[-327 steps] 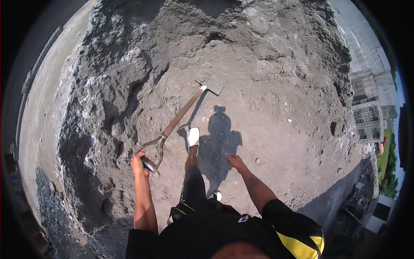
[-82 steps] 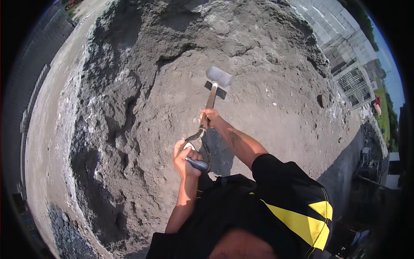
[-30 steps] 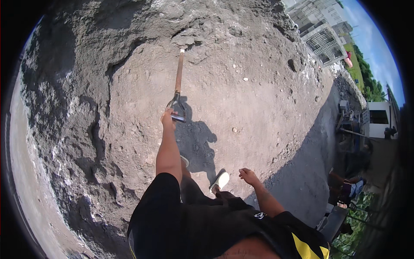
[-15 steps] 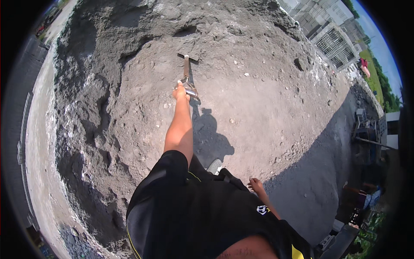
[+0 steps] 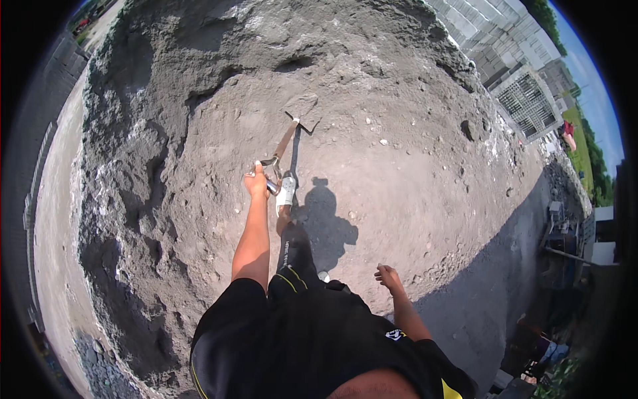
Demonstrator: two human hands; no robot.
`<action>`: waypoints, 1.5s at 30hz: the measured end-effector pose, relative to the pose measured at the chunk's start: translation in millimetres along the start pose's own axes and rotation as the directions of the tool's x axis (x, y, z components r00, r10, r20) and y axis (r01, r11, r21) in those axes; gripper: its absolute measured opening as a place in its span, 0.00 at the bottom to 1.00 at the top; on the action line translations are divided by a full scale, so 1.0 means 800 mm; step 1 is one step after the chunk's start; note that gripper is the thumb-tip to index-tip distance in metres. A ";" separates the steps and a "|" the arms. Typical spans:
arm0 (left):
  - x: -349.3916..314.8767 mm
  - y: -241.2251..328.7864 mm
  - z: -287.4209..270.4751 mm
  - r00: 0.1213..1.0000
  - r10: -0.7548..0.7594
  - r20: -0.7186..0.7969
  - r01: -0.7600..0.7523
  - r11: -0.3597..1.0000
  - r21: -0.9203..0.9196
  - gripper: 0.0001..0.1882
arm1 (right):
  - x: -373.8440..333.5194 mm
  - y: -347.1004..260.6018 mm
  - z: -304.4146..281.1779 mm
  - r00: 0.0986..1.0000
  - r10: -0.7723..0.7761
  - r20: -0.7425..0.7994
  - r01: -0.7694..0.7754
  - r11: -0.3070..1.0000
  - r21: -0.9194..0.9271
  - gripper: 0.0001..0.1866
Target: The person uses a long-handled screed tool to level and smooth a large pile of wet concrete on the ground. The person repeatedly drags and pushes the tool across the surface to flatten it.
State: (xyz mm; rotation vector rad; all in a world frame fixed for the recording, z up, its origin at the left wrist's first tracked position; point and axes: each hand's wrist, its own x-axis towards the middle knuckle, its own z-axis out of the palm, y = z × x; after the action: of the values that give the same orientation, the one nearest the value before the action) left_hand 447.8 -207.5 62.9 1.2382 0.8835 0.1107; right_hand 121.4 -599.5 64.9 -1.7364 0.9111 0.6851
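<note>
My left hand is wrapped round the metal D-shaped grip of a shovel. The shaft slants away from me, and the blade rests at the foot of a grey sand pile, its surface as grey as the sand. One of my feet, in a light shoe, stands just right of the grip. Down at my right side hangs my right hand, holding nothing, its fingers loosely bent and apart.
The dug sand bank curves round the left and far sides. Stacked grey blocks and a lattice panel stand at far right. Small stones lie scattered on the ground. Equipment stands in shade along the right edge.
My left hand has come nearer and slightly left with the shovel, whose blade has also drawn nearer. A foot has stepped forward beside the grip. My right hand has risen slightly.
</note>
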 end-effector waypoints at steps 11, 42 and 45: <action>0.059 0.055 -0.063 0.976 -0.045 -0.215 0.046 0.999 -0.001 0.16 | 0.367 -0.460 0.274 0.940 -0.063 0.337 0.173 0.935 -0.309 0.35; -0.164 -0.063 -0.009 0.901 -0.140 0.411 -0.069 0.888 0.454 0.10 | 0.194 -0.088 0.019 0.765 0.467 -0.443 0.517 -0.035 0.855 0.08; -0.322 -0.115 0.105 0.650 -0.370 0.664 0.051 0.893 0.447 0.12 | 0.038 -0.009 -0.186 0.665 0.617 -0.421 0.576 -0.064 0.815 0.08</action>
State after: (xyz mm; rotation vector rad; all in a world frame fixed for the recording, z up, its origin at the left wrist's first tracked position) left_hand 292.8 -439.7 123.5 1.3683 0.3149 -0.7713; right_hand 148.0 -747.0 92.6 -0.3054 1.4470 -0.9223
